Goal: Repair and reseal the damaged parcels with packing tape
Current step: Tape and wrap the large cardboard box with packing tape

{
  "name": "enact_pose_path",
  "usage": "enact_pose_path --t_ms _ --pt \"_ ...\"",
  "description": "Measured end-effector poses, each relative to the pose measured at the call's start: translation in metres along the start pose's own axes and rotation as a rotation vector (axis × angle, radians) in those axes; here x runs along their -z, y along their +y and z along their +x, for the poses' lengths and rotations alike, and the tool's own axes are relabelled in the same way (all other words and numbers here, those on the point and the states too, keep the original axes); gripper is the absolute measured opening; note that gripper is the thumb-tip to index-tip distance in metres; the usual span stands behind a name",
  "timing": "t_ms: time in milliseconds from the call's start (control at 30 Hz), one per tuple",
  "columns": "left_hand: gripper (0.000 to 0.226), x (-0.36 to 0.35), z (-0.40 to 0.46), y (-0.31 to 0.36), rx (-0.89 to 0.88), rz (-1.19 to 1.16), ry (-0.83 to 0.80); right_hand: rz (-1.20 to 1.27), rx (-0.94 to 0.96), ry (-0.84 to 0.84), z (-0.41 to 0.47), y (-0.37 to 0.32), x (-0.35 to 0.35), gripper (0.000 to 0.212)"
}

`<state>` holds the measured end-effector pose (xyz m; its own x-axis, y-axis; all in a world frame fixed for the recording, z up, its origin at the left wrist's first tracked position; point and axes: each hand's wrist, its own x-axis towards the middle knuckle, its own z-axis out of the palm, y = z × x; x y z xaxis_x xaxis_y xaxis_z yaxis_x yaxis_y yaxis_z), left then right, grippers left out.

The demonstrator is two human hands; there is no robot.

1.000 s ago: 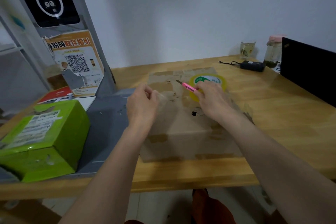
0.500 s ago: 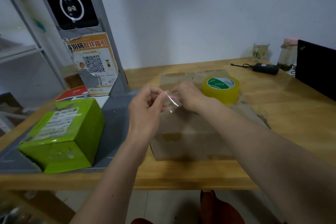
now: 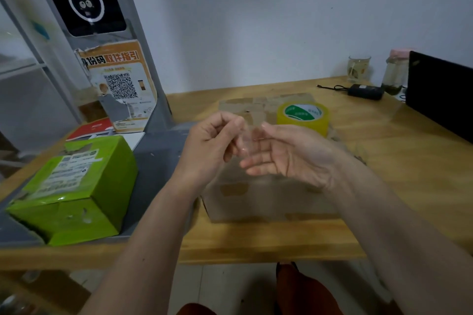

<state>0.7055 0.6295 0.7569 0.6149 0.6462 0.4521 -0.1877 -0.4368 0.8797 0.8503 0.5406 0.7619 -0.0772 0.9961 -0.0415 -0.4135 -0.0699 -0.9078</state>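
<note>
A brown cardboard parcel, patched with old tape, lies on the wooden table. A yellow roll of packing tape stands on its far top. Both hands hover above the parcel. My left hand has its fingers curled and pinches a short clear strip of tape. My right hand is turned palm up with straight fingers, and its fingertips touch the strip. A green parcel with a shipping label sits at the left on a grey mat.
A grey stand with a QR-code poster rises at the back left. A glass, a jar, a black charger and a dark laptop screen line the back right. A red booklet lies behind the green parcel.
The pink cutter that my right hand held is out of sight. Both hands came together on the clear strip; my right hand has since opened palm up.
</note>
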Motion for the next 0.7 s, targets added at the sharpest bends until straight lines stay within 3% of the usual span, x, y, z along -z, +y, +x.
enact_pose_path --t_ms 233,400,700 --pt "0.016 -0.011 0.002 -0.001 -0.001 -0.073 -0.032 0.083 0.039 -0.004 -0.013 0.005 0.004 0.038" --pt "0.015 -0.015 0.0 -0.001 0.009 -0.083 0.0 0.016 0.093 0.056 -0.017 0.008 0.004 0.029" --pt "0.031 -0.021 0.0 -0.007 0.02 0.144 0.134 -0.151 0.247 0.224 -0.023 0.005 0.001 0.052"
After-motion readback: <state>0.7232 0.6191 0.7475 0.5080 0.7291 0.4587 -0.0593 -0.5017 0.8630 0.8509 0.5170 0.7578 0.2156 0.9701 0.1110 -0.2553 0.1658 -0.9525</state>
